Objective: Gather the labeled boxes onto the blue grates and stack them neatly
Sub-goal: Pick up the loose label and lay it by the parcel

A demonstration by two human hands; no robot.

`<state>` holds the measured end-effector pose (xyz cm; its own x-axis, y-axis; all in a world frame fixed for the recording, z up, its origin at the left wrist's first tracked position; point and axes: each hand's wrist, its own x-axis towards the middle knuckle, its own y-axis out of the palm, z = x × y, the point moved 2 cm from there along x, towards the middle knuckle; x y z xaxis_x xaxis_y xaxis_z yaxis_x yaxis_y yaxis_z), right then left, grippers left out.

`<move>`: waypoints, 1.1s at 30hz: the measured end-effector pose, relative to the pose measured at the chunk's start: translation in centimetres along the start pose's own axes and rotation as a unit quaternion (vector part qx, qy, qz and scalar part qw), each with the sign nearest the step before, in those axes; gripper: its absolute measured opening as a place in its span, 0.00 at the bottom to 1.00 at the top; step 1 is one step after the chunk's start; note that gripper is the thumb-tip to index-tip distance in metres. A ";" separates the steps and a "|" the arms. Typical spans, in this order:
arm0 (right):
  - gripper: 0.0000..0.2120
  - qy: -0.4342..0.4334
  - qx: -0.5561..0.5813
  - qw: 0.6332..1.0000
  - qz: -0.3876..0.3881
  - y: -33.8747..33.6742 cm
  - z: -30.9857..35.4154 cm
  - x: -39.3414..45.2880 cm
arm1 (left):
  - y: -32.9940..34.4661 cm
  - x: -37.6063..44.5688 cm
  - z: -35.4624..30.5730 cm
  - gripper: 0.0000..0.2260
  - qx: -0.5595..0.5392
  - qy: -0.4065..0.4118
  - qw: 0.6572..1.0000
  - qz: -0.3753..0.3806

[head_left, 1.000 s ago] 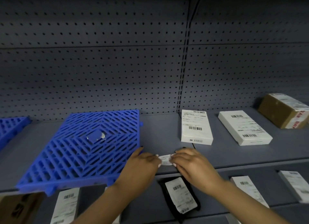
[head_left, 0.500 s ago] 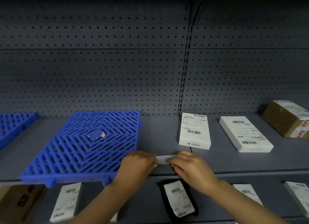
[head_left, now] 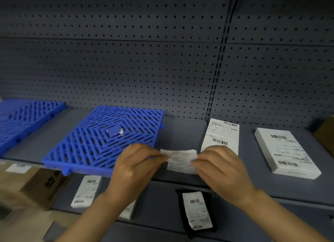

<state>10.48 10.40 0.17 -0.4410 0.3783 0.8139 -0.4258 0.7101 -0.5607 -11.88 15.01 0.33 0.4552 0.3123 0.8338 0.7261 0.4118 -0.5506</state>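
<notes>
Both forearms enter from the 6 o'clock edge and converge toward centre frame, backs of the hands facing the camera.

Left hand [head_left: 134,162]: wrist roughly straight, fingers curled to the right, pinching the left end of a white paper label [head_left: 180,160]. Right hand [head_left: 219,165]: fingers curled leftward, pinching the label's right end. The label is stretched between them, slightly creased, printed side up, held just above the front lip of the grey shelf [head_left: 182,133]. Whether it touches the shelf cannot be told.

Blue grate [head_left: 101,142] lies flat on the shelf at about 9 o'clock from the hands, its near right corner hidden behind the left hand; a torn sticker scrap sits at its centre. A second blue grate [head_left: 27,118] lies farther out at 9 to 10 o'clock, apart from the first. Neither carries a box.

White labeled box [head_left: 221,135] lies flat at 1 o'clock from the hands, its near end partly covered by the right hand. Another white labeled box [head_left: 286,151] lies at 3 o'clock, well apart from the grates.

Lower shelf, 6 o'clock: a black pouch [head_left: 197,212] with a label, and a white box [head_left: 86,191] at 7 o'clock. Brown carton [head_left: 34,185] at 8 o'clock. Perforated back panel [head_left: 126,70] behind everything.
</notes>
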 end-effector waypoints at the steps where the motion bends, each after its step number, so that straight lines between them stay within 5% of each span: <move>1: 0.02 -0.022 -0.001 1.000 -0.012 -0.5 0.1 0.7 | -0.8 0.4 -0.3 0.05 0.009 0.002 1.000 -0.017; 12: 0.10 -0.120 0.008 0.989 -0.083 -1.3 3.6 7.8 | -8.3 0.8 1.2 0.05 0.088 0.051 0.986 -0.128; 21: 0.10 -0.095 -0.017 0.991 -0.093 5.5 11.5 13.7 | -15.4 -3.2 10.0 0.01 0.089 0.066 0.989 -0.096; 28: 0.01 -0.056 -0.023 0.996 -0.064 10.9 18.7 17.6 | -21.6 -7.2 16.5 0.02 0.100 0.081 0.990 -0.064; 33: 0.05 -0.051 0.006 0.998 -0.047 13.5 21.1 18.4 | -23.5 -9.6 18.8 0.08 0.103 0.073 0.991 -0.042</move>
<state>-20.08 14.38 4.41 -0.4760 0.2482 0.8437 -0.4779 0.7323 -0.4851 -42.98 18.42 4.56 0.4779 0.1494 0.8656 0.6508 0.6016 -0.4631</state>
